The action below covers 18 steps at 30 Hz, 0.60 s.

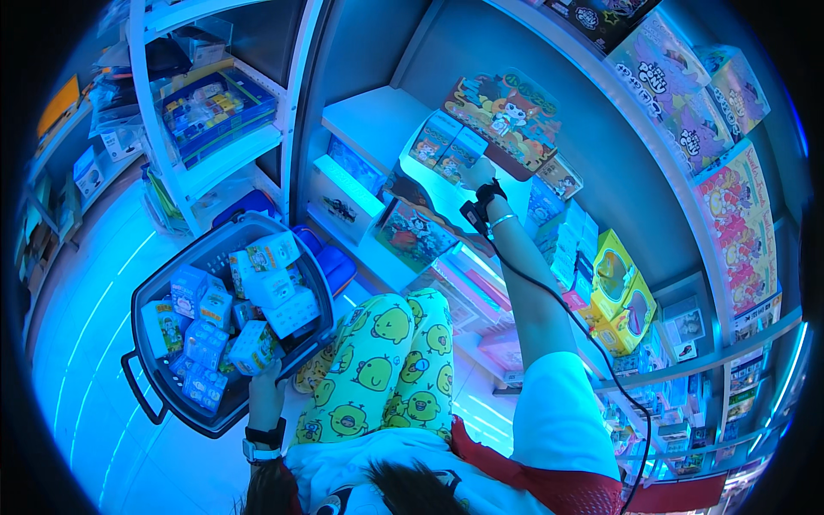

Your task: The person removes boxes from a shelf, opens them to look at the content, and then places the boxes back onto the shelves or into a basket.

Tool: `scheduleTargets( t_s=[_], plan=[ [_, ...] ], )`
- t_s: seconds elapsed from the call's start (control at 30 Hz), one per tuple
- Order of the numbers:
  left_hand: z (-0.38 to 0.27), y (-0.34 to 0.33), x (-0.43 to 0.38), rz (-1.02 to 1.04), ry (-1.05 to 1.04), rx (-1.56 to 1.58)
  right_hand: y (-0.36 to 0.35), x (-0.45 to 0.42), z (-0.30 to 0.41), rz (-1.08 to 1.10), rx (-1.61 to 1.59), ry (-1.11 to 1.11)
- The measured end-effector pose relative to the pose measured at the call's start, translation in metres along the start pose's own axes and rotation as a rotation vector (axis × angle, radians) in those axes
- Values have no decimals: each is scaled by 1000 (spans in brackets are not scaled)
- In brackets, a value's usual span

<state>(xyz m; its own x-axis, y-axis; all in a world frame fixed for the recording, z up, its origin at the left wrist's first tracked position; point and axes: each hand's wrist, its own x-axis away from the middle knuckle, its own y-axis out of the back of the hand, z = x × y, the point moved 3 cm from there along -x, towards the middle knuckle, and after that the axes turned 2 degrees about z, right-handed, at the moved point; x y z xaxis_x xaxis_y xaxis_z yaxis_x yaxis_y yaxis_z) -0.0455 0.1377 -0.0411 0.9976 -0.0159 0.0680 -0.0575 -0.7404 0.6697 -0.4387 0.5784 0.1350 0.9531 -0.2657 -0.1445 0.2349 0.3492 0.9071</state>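
Observation:
My right hand (477,172) reaches to the right one of two small printed boxes (458,154) standing in a white display carton (421,177) on a shelf; its fingertips touch that box, but their grip is unclear. A printed header card (505,121) with a cartoon fox-like figure rises behind. My left hand (265,386) is at the near rim of a dark plastic shopping basket (143,380), its fingers against a small printed box (253,347). Whether they grip it or the rim cannot be told. Several other small boxes (206,341) lie jumbled in the basket.
A blue tray of small packets (219,109) stands on a white shelf unit at the upper left. Yellow boxes (619,290) and further cartons line the shelf at the right. Large printed boxes (734,225) stand above them. Blue slip-on shoes (328,257) are beside the basket.

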Motion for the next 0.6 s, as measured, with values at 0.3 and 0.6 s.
scheduleTargets(
  t_s=[0.3, 0.6],
  plan=[
    [6, -2, -1, -17, -22, -26, -12, 3, -2, 54, -49, 173],
    [8, -1, 3, -68, -103, -34, -10, 3, -34, 37, -326, 137]
  ],
)
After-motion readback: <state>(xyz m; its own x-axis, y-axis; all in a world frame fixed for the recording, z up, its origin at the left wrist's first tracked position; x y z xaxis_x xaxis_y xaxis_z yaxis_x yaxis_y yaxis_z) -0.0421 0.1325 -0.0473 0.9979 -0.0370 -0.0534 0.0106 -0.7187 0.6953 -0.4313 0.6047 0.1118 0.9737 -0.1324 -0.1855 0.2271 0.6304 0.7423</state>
